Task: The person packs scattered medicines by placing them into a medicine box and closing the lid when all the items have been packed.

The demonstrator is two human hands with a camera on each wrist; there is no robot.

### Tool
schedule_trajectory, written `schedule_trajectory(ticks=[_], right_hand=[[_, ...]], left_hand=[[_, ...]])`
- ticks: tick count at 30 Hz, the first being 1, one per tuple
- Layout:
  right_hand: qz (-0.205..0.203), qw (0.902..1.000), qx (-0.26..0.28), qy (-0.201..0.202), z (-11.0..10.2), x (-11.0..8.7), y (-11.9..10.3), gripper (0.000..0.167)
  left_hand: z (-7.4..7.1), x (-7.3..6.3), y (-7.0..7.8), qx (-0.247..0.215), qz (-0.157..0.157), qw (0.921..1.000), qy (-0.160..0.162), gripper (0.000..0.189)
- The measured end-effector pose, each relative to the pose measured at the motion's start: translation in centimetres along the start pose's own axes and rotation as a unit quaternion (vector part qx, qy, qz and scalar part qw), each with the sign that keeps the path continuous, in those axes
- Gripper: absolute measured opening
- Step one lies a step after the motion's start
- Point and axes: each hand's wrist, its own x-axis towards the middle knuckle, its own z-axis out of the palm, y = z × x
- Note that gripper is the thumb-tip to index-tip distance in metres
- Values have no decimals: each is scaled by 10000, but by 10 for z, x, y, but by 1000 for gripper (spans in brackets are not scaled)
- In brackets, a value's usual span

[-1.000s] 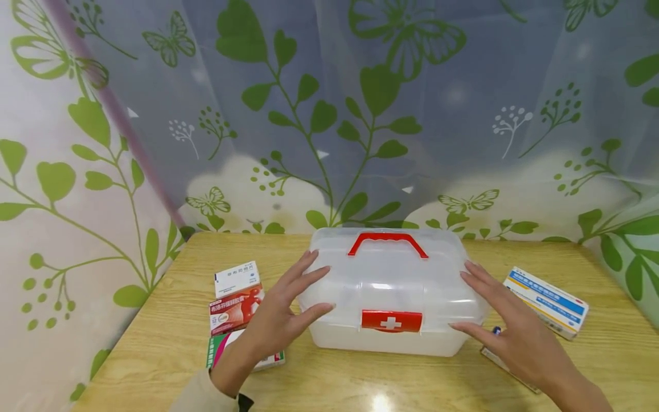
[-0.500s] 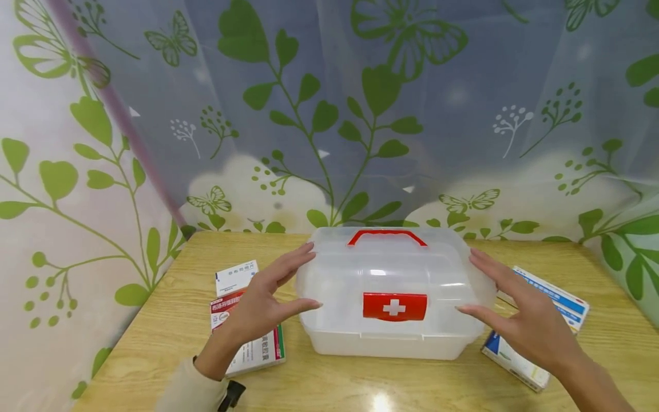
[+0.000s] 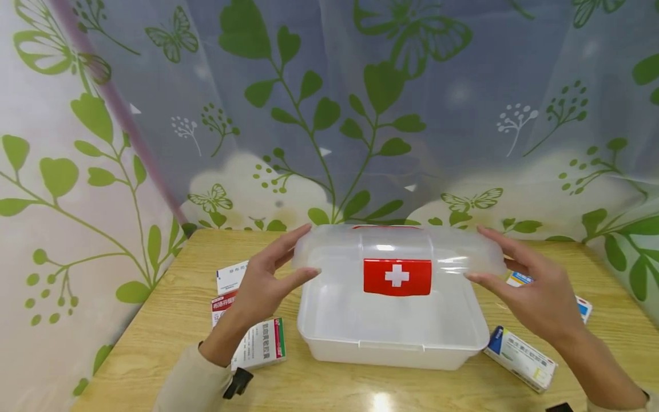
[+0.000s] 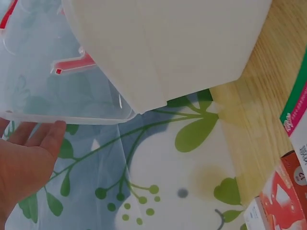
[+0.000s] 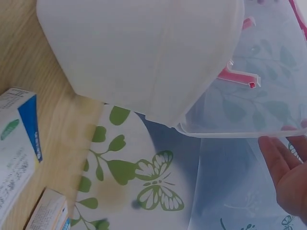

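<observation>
A white plastic first-aid box [image 3: 391, 356] stands on the table in front of me, its clear lid [image 3: 334, 246] tilted up and back. On the lid's front is a red latch [image 3: 397, 277] with a white cross. My left hand [image 3: 262, 286] holds the lid's left end, thumb toward the front and fingers farther back. At the opposite end, my right hand [image 3: 540, 292] holds it in the same way. The left wrist view has the left fingertips at the lid's rim [image 4: 72, 119]; the red handle [image 4: 74, 63] shows through the plastic.
Left of the box lie a white carton [image 3: 230, 278], a red medicine carton [image 3: 221, 305] and a white-and-green one [image 3: 259, 345], partly behind my left arm. A white-and-blue carton [image 3: 522, 357] and another blue-striped one [image 3: 520, 278] lie at right. A patterned curtain [image 3: 329, 114] hangs behind.
The lid has swung from lying down on the box to tilted back, uncovering the inside. Both hands have risen with it, and the latch has moved up.
</observation>
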Motion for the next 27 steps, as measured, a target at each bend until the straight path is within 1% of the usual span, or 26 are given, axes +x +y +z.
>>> schedule_trajectory(ticks=[3,5,11,16,19,21,24,27], right_hand=[[120,9999,-51,66,-1,7,-1,76],[304,9995,-87,81,-1,11,-1,72],[993,9950,-73,86,-2,28,-1,57],[1301,9914,-140,89,-2,40,4,50],[1451,9890,-279,87,0,49,7,49],[1562,9872,-324,67,0,54,10,48],[1834,9822,-403,47,0,63,13,48],[2016,9786,-400,19,2,72,16,50]], left_hand=[[0,6,2,-12,-134,9999,101,61],[1,10,3,-27,-164,9997,193,59],[3,26,3,-205,-22,9982,570,52],[4,38,1,-305,63,9964,794,45],[4,45,-3,-337,143,9959,828,41],[5,48,-6,-343,239,9961,780,39],[5,53,-10,-309,401,9964,674,39],[4,59,-16,-275,391,9969,625,42]])
